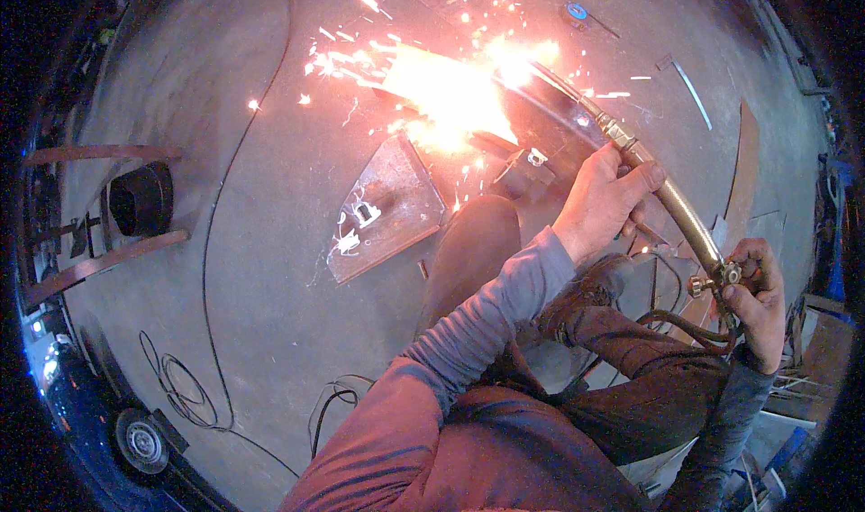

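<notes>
My left hand (613, 196) is closed round a brass cutting torch (685, 214) with a ribbed handle. My right hand (755, 305) grips the valve knobs (728, 276) at its rear, where hoses attach. The torch tip ends in a bright flare above a steel workpiece (577, 106); glare and a spray of sparks hide much of the metal there. A flat steel plate (387, 214) with pale markings lies left of my bent knee, and a blocky metal piece (521, 174) sits just below the workpiece.
On the concrete floor are curved steel strips (108, 251) around a dark hollow piece, coiled cables (171, 395), a blue tape measure (575, 14), a square (689, 88) and a long flat bar (739, 169). A dark vehicle with a wheel (142, 438) stands at lower left; scrap metal lies at right.
</notes>
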`<action>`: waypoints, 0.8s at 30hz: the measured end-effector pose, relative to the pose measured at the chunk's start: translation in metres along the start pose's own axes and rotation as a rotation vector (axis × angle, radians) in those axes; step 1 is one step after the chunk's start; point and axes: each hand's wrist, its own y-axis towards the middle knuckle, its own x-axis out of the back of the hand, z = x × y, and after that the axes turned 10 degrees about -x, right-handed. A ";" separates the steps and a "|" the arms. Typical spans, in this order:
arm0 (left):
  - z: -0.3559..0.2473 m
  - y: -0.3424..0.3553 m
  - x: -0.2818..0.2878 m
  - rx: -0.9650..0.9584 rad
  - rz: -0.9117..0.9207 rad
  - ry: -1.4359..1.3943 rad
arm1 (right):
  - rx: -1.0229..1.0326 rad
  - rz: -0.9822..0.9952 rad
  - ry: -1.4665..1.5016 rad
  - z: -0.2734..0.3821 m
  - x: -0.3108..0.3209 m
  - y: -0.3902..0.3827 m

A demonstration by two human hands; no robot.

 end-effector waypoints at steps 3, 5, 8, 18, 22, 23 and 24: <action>0.002 0.000 0.002 -0.018 0.005 -0.004 | -0.036 0.014 0.017 0.006 -0.002 -0.001; 0.002 -0.001 0.002 -0.030 0.009 -0.020 | -0.009 -0.005 0.030 0.003 -0.004 0.000; 0.002 -0.001 0.001 -0.040 0.001 -0.026 | -0.013 -0.009 0.047 0.000 -0.003 0.000; 0.002 -0.001 0.000 -0.039 -0.009 -0.039 | 0.000 -0.017 0.060 -0.003 -0.003 0.001; 0.001 -0.001 0.000 -0.031 -0.001 -0.040 | -0.001 -0.017 0.092 -0.002 -0.005 0.000; 0.001 0.000 0.000 -0.031 0.000 -0.040 | 0.002 -0.023 0.096 -0.003 -0.005 0.000; 0.001 0.000 0.000 -0.030 -0.001 -0.038 | 0.005 -0.026 0.100 -0.003 -0.005 0.000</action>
